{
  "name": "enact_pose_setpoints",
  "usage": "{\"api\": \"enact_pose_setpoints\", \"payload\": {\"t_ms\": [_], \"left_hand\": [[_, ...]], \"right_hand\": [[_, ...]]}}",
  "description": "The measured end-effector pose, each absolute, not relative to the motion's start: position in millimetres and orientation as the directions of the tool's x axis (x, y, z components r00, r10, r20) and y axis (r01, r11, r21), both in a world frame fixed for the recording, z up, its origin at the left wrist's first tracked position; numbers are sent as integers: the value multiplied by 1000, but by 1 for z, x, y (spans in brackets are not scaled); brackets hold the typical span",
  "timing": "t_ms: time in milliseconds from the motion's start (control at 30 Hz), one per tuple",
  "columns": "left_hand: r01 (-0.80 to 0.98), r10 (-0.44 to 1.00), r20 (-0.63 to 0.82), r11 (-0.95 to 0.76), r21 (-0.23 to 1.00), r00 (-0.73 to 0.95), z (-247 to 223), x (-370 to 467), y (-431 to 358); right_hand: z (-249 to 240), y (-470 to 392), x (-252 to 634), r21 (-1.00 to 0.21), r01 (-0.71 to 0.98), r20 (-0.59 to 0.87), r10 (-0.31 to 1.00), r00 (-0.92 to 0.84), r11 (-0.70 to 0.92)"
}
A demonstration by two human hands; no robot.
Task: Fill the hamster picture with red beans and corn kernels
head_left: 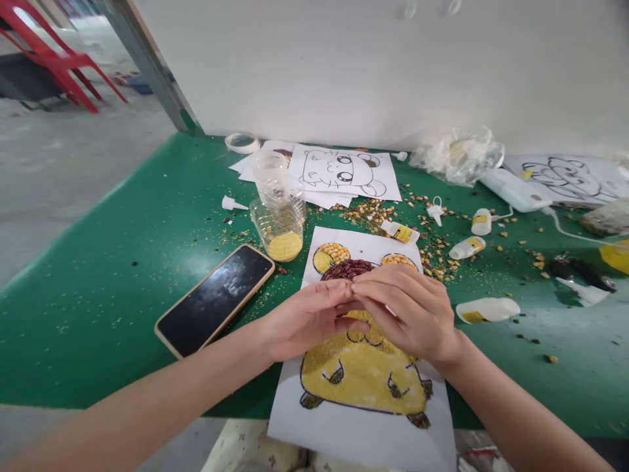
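My left hand (307, 321) and my right hand (417, 311) meet at the fingertips over a paper picture (289, 419) of an animal. The right fingers pinch together against the left thumb tip. Whatever sits between the fingertips is too small or hidden to make out. Beneath the hands, the animal's body and face are covered in yellow grains (358, 377). Dark red beans (346, 269) fill the top of the head, and corn kernels (337, 251) line the ears. My hands hide the middle of the face.
A phone (216, 298) lies left of the picture, near a clear plastic cup (282, 246) with yellow grains. Loose seeds (368, 213) and several glue bottles (486, 310) are scattered right and behind. Line drawings (344, 170), a tape roll (242, 142) and a plastic bag (459, 157) lie by the wall.
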State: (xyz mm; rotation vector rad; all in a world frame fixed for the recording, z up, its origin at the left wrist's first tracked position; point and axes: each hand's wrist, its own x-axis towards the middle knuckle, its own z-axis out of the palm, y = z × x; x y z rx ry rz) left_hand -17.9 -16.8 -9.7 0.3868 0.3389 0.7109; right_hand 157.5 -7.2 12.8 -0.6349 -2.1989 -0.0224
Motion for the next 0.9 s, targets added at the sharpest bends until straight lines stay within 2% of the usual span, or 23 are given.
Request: {"api": "enact_pose_setpoints", "payload": {"t_ms": [267, 600, 900], "left_hand": [[-560, 687, -172, 690, 458, 706, -10, -18, -17], [-519, 683, -181, 676, 523, 708, -8, -15, -17], [-533, 681, -147, 673, 513, 718, -4, -18, -17]], "right_hand": [[10, -9, 155, -242, 480, 702, 494, -513, 843], [9, -8, 150, -205, 529, 718, 494, -491, 823], [13, -9, 155, -232, 521, 736, 498, -458, 821]]}}
